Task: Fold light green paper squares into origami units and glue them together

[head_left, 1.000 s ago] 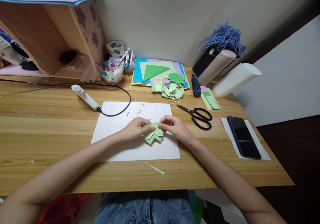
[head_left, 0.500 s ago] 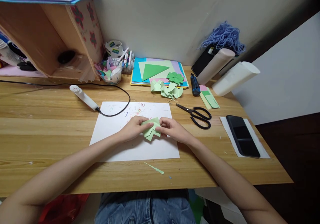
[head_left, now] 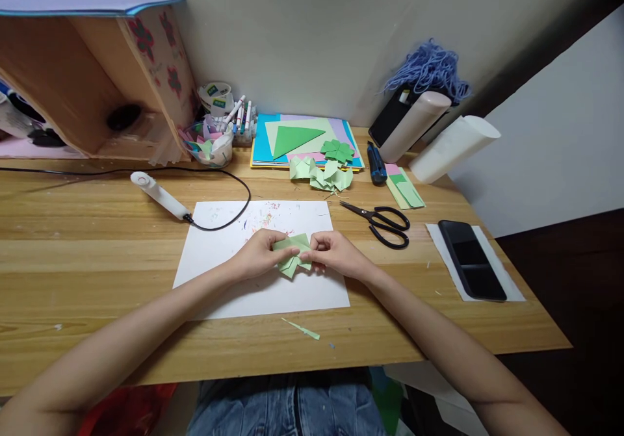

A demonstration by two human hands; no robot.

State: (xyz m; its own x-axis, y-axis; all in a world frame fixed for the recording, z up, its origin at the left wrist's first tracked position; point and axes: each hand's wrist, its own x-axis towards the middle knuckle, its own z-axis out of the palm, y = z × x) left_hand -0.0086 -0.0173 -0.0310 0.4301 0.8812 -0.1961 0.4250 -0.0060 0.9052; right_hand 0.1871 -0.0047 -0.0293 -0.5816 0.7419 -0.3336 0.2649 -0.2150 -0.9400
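A folded piece of light green paper [head_left: 291, 266] is held between both hands, above a white sheet [head_left: 219, 286]. My left hand [head_left: 258, 254] grips its left side, the thumb lying across the top. On the right edge, my right hand [head_left: 336, 254] pinches the same paper with thumb and fingers, the other fingers curled beneath. Creases and pointed flaps show along the paper's lower side; its underside is hidden. Black-handled scissors [head_left: 380, 221] lie to the right of my right hand. A thin green paper scrap [head_left: 301, 329] rests nearer the table's front edge.
Behind the sheet lie folded light green papers [head_left: 322, 175], a darker green paper flower [head_left: 338, 151] and stacked coloured paper [head_left: 260, 143]. A utility knife [head_left: 376, 164] and a black phone [head_left: 472, 260] are at the right. A white corded device [head_left: 158, 194] is at the left.
Both thumbs have drawn closer together over the middle of the green paper. The whole view has shifted slightly; the things on the table stay in place.
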